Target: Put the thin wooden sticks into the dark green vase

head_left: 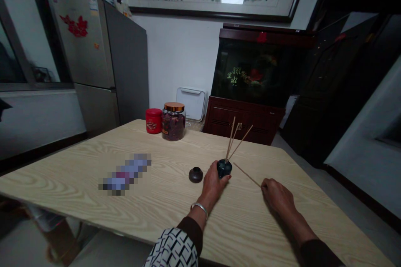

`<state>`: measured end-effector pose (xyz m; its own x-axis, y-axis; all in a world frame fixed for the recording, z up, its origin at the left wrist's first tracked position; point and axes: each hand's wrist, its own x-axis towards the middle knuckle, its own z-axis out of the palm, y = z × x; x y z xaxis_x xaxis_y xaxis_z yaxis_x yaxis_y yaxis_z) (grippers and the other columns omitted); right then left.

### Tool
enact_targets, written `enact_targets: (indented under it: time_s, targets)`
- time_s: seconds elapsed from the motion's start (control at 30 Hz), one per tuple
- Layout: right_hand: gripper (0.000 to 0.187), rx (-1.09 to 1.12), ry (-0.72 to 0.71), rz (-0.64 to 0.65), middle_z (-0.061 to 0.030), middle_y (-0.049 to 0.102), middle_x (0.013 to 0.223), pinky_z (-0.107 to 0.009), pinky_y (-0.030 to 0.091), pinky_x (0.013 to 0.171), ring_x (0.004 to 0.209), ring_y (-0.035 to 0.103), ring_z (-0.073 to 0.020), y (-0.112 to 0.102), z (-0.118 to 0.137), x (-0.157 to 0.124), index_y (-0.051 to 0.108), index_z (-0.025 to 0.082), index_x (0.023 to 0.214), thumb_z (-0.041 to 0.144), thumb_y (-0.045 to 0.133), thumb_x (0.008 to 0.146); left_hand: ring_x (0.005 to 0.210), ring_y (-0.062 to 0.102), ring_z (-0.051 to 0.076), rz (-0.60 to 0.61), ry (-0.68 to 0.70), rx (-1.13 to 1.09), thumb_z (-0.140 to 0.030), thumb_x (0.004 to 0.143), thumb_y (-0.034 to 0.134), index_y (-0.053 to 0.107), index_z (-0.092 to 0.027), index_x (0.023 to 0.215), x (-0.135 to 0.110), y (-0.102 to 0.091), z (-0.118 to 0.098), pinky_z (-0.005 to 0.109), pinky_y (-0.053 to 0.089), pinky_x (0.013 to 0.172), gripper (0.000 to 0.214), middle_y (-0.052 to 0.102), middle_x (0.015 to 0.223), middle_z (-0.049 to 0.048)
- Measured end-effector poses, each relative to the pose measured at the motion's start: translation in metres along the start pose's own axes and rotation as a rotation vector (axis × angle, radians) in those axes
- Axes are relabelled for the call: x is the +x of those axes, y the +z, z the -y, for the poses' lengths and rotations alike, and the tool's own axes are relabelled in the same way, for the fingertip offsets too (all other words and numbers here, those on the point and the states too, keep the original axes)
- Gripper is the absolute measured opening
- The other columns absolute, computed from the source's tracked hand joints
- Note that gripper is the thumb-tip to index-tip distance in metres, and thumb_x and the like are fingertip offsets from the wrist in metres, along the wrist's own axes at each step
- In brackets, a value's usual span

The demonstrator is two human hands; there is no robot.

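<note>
Here the left hand point(213, 183) is wrapping its fingers around the lower side of a small dark bottle point(224, 168), steadying it upright on the desk point(94, 175), while the right hand point(277, 196) is pinching the near end of a loose reed stick point(247, 175) that is lying slanted, its far tip pointing toward the bottle and stopping just short of it. Three more reeds point(233, 139) are already standing in the bottle's neck, fanning upward and apart. Judging from this, the step in hand looks like loading the reeds one at a time, with the bottle being held firm for the next one; the coming move would call for lifting the loose stick, turning it close to upright and threading its tip into a narrow opening without knocking the others or tipping the bottle. In the dim light it is hard to tell whether the right fingers are fully closing on the stick or only pressing it against the wood. Just to the left of the bottle a small dark cap point(196, 174) is sitting apart from it. Farther off, at the far edge of the desk, a glass jar with a copper lid point(173, 122) is standing just beside a red tin point(153, 120).
</note>
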<state>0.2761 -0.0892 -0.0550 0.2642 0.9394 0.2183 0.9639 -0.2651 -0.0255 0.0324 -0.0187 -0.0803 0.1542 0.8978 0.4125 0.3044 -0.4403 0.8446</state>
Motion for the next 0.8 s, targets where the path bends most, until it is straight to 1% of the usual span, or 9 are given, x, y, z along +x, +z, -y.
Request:
enact_targets:
  time_s: [0.1,0.2,0.3,0.4,0.47,0.57,0.63,0.7,0.8]
  targets:
    - [0.02,0.051,0.096,0.083,-0.0086,0.07,0.088,-0.028,0.033,0.058,0.08,0.064,-0.0211,-0.002,0.002,0.01,0.065,0.022,0.08,0.024,0.046,0.084,0.107,0.058,0.022,-0.001,-0.002,0.008,-0.03,0.075,0.07,0.047,-0.021,0.123,0.0,0.001,0.0,0.032,0.043,0.091,0.054,0.062,0.116,0.0084]
    - [0.015,0.105,0.101,0.105,-0.0094,0.07,0.084,-0.028,0.034,0.057,0.076,0.063,-0.0205,-0.007,-0.005,0.019,0.065,0.02,0.076,0.023,0.051,0.08,0.106,0.059,0.023,-0.002,-0.016,0.012,-0.03,0.074,0.071,0.047,-0.021,0.123,0.001,0.001,0.0,0.032,0.043,0.09,0.055,0.063,0.115,0.0089]
    - [0.013,0.252,0.101,-0.043,-0.0081,0.069,0.079,-0.029,0.037,0.058,0.072,0.062,-0.0199,-0.02,-0.017,0.025,0.066,0.02,0.078,0.026,0.054,0.078,0.106,0.059,0.023,-0.003,-0.029,0.003,-0.03,0.073,0.072,0.046,-0.021,0.124,0.001,0.0,0.0,0.032,0.043,0.09,0.058,0.062,0.116,0.0094]
    - [0.022,0.688,0.153,-0.304,-0.0076,0.069,0.082,-0.028,0.043,0.059,0.073,0.063,-0.0194,-0.043,-0.02,0.031,0.067,0.019,0.09,0.034,0.059,0.076,0.106,0.059,0.023,-0.009,-0.032,-0.016,-0.029,0.073,0.072,0.046,-0.022,0.124,0.0,0.0,-0.001,0.031,0.043,0.09,0.058,0.063,0.115,0.0083]
    - [0.031,1.097,0.218,-0.411,-0.0072,0.069,0.088,-0.026,0.046,0.056,0.073,0.064,-0.0178,-0.062,-0.008,0.033,0.067,0.018,0.094,0.039,0.066,0.071,0.106,0.059,0.023,-0.011,-0.035,-0.021,-0.029,0.073,0.072,0.046,-0.022,0.124,0.0,-0.001,-0.002,0.031,0.042,0.09,0.058,0.063,0.115,0.0081]
    - [0.034,1.534,0.264,-0.44,-0.0045,0.068,0.088,-0.021,0.047,0.052,0.073,0.065,-0.0148,-0.082,0.029,0.033,0.067,0.018,0.088,0.039,0.075,0.063,0.107,0.058,0.023,-0.004,-0.035,-0.009,-0.029,0.073,0.072,0.046,-0.021,0.125,0.0,-0.001,-0.002,0.031,0.042,0.091,0.059,0.062,0.116,0.0086]
    - [0.032,1.624,0.218,-0.451,-0.0032,0.067,0.085,-0.019,0.048,0.052,0.073,0.066,-0.0141,-0.087,0.057,0.032,0.066,0.018,0.083,0.037,0.078,0.061,0.107,0.058,0.023,0.0,-0.027,-0.003,-0.03,0.074,0.072,0.046,-0.021,0.125,0.0,-0.001,-0.002,0.031,0.042,0.09,0.058,0.062,0.116,0.0087]
    - [0.03,1.615,0.139,-0.465,-0.0029,0.067,0.083,-0.02,0.051,0.053,0.073,0.066,-0.0142,-0.085,0.08,0.033,0.065,0.017,0.082,0.037,0.078,0.063,0.107,0.058,0.023,-0.003,-0.02,-0.003,-0.03,0.074,0.071,0.046,-0.021,0.124,0.0,0.0,-0.001,0.031,0.042,0.09,0.057,0.062,0.116,0.0087]
    - [0.029,1.554,0.045,-0.467,-0.0034,0.067,0.082,-0.023,0.053,0.056,0.073,0.066,-0.0149,-0.075,0.099,0.038,0.065,0.016,0.084,0.039,0.074,0.068,0.107,0.058,0.023,-0.015,-0.022,-0.01,-0.03,0.073,0.072,0.047,-0.022,0.123,0.001,0.0,0.0,0.031,0.042,0.091,0.057,0.062,0.117,0.0086]
